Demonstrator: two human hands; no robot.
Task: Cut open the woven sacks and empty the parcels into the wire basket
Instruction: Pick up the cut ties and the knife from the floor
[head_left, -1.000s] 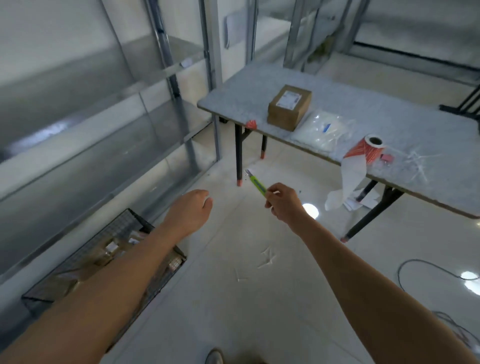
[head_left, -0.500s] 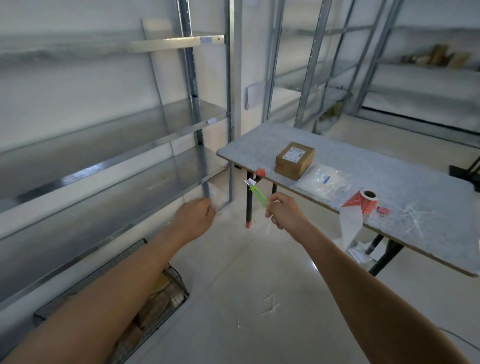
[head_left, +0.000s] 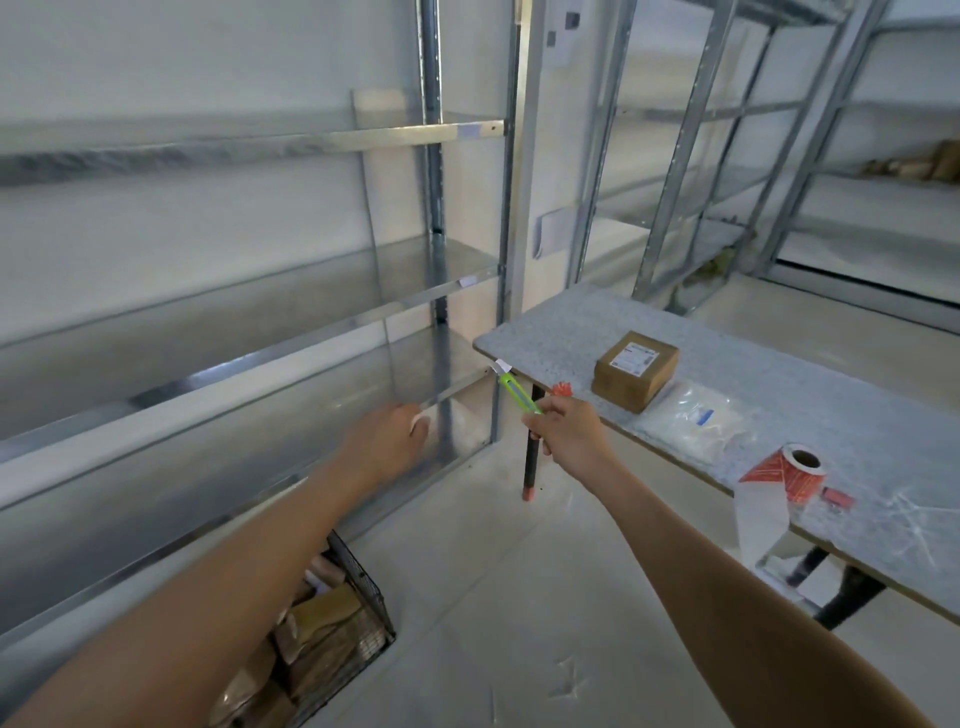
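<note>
Your right hand (head_left: 569, 441) pinches a green knife (head_left: 519, 397), blade up, beside the counter (head_left: 571, 322). Your left hand (head_left: 387, 444) curls away; its grip cannot be told. The wire basket (head_left: 371, 592) of parcels (head_left: 322, 629) sits under your left arm.

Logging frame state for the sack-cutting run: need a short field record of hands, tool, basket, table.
right hand: grips green plastic utility knife, blade end pointing up and away
left hand: extended toward grey metal shelving, fingers curled; unclear whether it holds anything
basket: black wire basket on the floor, lower left, brown parcels inside
table: grey speckled table bears brown cardboard box, clear plastic bag, red-and-white roll
woven sacks: none in view
</note>
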